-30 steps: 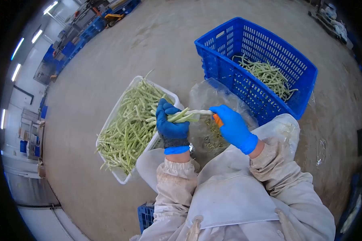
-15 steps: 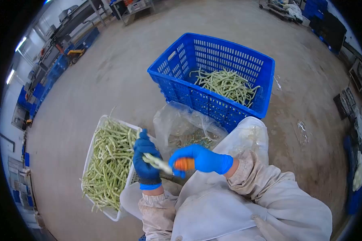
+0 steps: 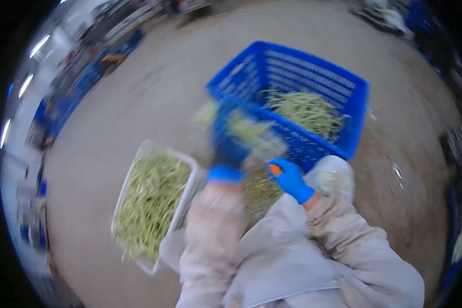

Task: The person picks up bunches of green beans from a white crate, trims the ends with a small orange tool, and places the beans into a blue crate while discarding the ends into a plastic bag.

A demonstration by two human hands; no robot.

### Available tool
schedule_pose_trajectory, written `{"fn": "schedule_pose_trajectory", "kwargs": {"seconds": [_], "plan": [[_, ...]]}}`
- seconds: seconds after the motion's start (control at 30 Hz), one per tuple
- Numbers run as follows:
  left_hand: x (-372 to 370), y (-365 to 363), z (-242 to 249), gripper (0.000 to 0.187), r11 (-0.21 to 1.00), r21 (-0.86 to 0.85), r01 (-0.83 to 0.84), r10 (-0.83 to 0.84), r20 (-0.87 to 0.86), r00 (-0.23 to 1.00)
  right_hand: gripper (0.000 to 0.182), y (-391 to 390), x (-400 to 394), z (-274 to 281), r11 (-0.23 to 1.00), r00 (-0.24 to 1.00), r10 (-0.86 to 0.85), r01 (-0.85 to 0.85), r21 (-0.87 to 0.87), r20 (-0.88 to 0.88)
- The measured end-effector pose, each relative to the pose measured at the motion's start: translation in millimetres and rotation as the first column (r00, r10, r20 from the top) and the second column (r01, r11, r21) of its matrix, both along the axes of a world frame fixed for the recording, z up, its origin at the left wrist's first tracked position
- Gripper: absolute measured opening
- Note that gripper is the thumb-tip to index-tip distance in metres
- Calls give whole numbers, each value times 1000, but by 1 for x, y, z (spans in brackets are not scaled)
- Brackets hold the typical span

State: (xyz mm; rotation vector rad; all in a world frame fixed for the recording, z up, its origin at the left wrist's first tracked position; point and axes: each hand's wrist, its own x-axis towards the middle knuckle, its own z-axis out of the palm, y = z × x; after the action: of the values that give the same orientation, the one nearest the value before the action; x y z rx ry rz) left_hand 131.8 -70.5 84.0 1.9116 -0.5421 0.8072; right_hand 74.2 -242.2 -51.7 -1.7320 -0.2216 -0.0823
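Note:
My left hand, in a dark blue glove, is smeared by motion in front of the blue crate's near left side. It is closed on a bunch of green beans, whose pale ends stick out on both sides. My right hand, in a bright blue glove, is closed around a small orange-handled tool above my knee; its working end cannot be made out. Green beans lie in the blue crate. A white basket at the left is heaped with more green beans.
A clear plastic bag with small green scraps sits between my legs and the blue crate. A shred of clear plastic lies on the floor at right. Equipment and blue bins line the far left.
My left hand has swung forward and right, away from my right hand, carrying the beans toward the blue crate. My right hand has moved slightly right, still holding the orange-handled tool. The view has shifted.

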Motion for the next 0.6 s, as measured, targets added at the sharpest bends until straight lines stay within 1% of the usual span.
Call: {"fn": "schedule_pose_trajectory", "kwargs": {"seconds": [0.03, 0.07, 0.1, 0.13, 0.17, 0.2, 0.23, 0.27, 0.3, 0.33, 0.37, 0.4, 0.43, 0.47, 0.5, 0.53, 0.57, 0.6], "plan": [[17, -18, 3, 44, 994, 28, -107, 108, -9, 994, 18, 3, -5, -6, 987, 996, 92, -89, -136, 18], [30, -40, 9, 45, 982, -153, -111, 79, -201, 976, 17, 4, -2, -25, 932, 980, 193, -167, -321, 52], [40, -62, 16, 46, 928, -345, -140, 12, -349, 937, 20, 12, 5, -65, 948, 910, 314, -287, 136, -270], [47, -81, 22, 46, 827, -535, -175, -96, -441, 892, 20, 4, 3, -102, 911, 875, 410, -380, 161, -256], [51, -95, 28, 47, 678, -706, -205, -236, -473, 848, 30, -5, -2, -99, 927, 918, 375, -371, 59, -129], [52, -101, 31, 48, 489, -841, -232, -396, -451, 800, 42, -6, -2, -87, 945, 946, 325, -325, -30, 6], [51, -89, -7, 57, 939, -261, -224, 165, -227, 960, 46, -7, -8, -49, 879, 914, 402, -400, -260, -47], [40, -62, -10, 57, 930, -248, -270, 215, -227, 950, 49, -7, -9, -14, 752, 878, 467, -457, -475, -106], [20, -29, -7, 59, 942, -314, -122, 14, -325, 946, 49, -7, -12, -5, 737, 858, 502, -489, -465, -106], [-2, 4, -3, 62, 917, -398, 21, -194, -399, 896, 50, -12, -19, -3, 702, 851, 522, -465, -539, -55], [-24, 37, -3, 62, 895, -440, -69, -185, -508, 841, 50, -14, -22, -4, 668, 842, 540, -429, -608, 0], [-44, 71, -10, 61, 867, -472, -156, -190, -605, 773, 50, -14, -23, -4, 661, 827, 562, -447, -603, 3], [-59, 108, -31, 54, 824, -490, -283, -134, -654, 744, 45, -14, -23, -4, 685, 840, 542, -446, -576, -5], [-77, 154, -48, 45, 892, -310, -329, 68, -627, 776, 40, -13, -22, -4, 710, 857, 516, -438, -551, -17], [-102, 202, -70, 41, 920, -103, -378, 265, -547, 794, 40, -11, -21, -3, 709, 855, 519, -440, -551, -15], [-128, 239, -67, 38, 888, -66, -455, 319, -627, 711, 38, -9, -21, -1, 711, 856, 509, -477, -517, -90], [-150, 287, -91, 38, 802, 226, -553, 574, -548, 608, 35, -8, -21, -1, 711, 851, 498, -511, -483, -168], [-173, 308, -80, 44, 711, 338, -616, 683, -541, 491, 35, -6, -21, -2, 708, 851, 496, -512, -487, -174]]}}
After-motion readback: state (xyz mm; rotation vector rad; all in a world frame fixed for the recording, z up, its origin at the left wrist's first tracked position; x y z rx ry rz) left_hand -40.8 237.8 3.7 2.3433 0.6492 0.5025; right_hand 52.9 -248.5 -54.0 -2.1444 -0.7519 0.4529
